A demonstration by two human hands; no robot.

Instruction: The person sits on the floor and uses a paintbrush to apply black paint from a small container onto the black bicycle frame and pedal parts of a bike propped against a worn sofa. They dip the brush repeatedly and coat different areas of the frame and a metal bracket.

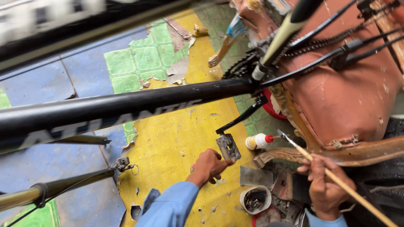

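Left hand (208,166): fingers curled, tips touching the grey pedal (228,146) just beyond them.
Right hand (324,189): fingers clamped on a thin brush (332,176); bristles seemingly near the white bottle (259,141).

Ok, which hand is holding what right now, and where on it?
Right hand grips a thin wooden-handled brush around mid-shaft, bristles toward the pedal. Left hand holds the bicycle pedal by its lower edge.

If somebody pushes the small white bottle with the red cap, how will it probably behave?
The small white bottle with a red cap lies on its side on the yellow floor, so it would probably roll. It looks like plastic, so likely light and not fragile.
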